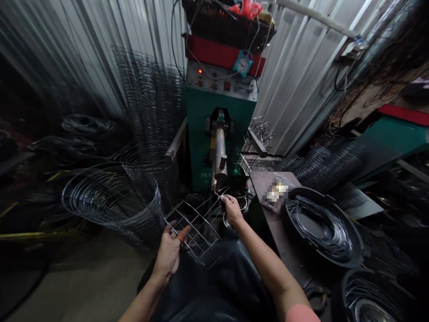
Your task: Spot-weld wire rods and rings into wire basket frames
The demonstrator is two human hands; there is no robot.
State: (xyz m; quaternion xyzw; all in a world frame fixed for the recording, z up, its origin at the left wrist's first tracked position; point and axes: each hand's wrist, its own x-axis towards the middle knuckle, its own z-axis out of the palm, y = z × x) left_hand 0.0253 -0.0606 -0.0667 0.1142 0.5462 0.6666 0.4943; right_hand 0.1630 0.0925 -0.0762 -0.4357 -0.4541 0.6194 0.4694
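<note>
At the far left, a curved bundle of silvery wire-mesh hoops (114, 201) leans on the floor, with dark coils of wire (89, 127) behind it and a tall stack of grey wire mesh (150, 98) standing against the corrugated metal wall. The left hand (169, 252), an orange wrap on one finger (179, 233), is half open with its fingers spread at the lower edge of a flat steel-wire grid rack (196, 228); whether it has closed on the wire cannot be told. The right hand (232, 210) is curled firmly around the rack's upper end, holding it up over the person's dark lap, just in front of a green machine with a red-topped control panel (219, 103) and a thick steel ram (219, 154). The grid looks fully formed, its cross wires in place, though any unfinished joints are too small to tell. To the right, a small heap of finished-looking wire racks (259, 134) sits beside the machine, past a brown metal bench (271, 188), and a round black tub holds loops of bright wire (321, 228), so plenty of stock appears left.
</note>
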